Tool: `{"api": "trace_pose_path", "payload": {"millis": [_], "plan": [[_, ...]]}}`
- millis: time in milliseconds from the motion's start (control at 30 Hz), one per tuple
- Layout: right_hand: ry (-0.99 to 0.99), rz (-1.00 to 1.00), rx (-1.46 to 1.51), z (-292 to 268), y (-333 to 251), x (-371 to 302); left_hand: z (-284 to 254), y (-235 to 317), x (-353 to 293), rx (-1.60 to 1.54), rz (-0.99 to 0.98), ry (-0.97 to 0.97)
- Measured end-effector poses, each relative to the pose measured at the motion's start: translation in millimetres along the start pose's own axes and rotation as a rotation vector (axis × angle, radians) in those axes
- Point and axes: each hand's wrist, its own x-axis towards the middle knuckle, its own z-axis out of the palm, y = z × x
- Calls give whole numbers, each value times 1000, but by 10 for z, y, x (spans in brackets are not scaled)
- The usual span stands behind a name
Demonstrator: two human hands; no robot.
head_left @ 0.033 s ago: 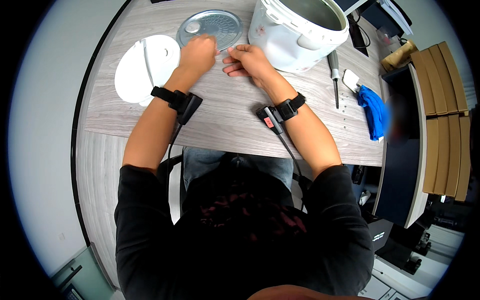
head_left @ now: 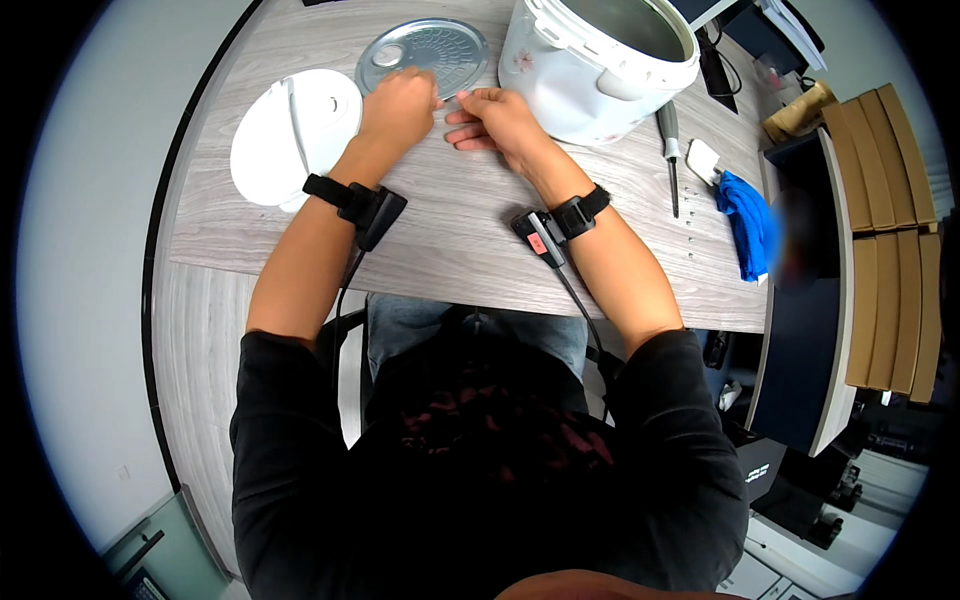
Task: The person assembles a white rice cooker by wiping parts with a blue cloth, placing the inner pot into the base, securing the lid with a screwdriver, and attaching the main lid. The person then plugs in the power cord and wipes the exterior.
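Note:
A round grey metal inner lid (head_left: pixel 440 50), patterned with small marks, lies toward the far side of the table. At its near edge, my left hand (head_left: pixel 402 108) is closed, fingers curled in. My right hand (head_left: pixel 500 125) faces it a short gap away, thumb and index finger brought together, other fingers extended. Whatever either hand pinches is too small or hidden to make out. Left of my left hand sits a white oval cover (head_left: pixel 265 140) with a raised strip across it. Close beyond my right hand stands a white cooker body (head_left: pixel 570 85) with a flower print, its top uncovered.
A grey-handled screwdriver (head_left: pixel 669 135) lies right of the cooker body, near several small screws (head_left: pixel 689 225). Farther right are a white plug-like block (head_left: pixel 703 160) and a blue cloth (head_left: pixel 742 215). Brown cardboard boxes (head_left: pixel 885 240) stand on a shelf beyond the table's right edge.
The metal inner lid and my left hand have shifted very slightly to the right. My right hand stays nearly still.

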Motion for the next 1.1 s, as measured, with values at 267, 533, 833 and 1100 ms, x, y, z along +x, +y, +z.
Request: {"api": "trace_pose_path", "payload": {"millis": [267, 533, 833, 1100], "plan": [[179, -123, 161, 163, -87, 91, -119, 219, -141, -168, 30, 108], [69, -532, -57, 232, -475, -347, -815, 378, -284, -363, 153, 194], [300, -775, -49, -427, -1201, -1225, -1355, 620, 42, -290, 495, 395], [492, -736, 101, -1331, -1240, -1103, -747, 1042, 689, -356, 610, 478]]}}
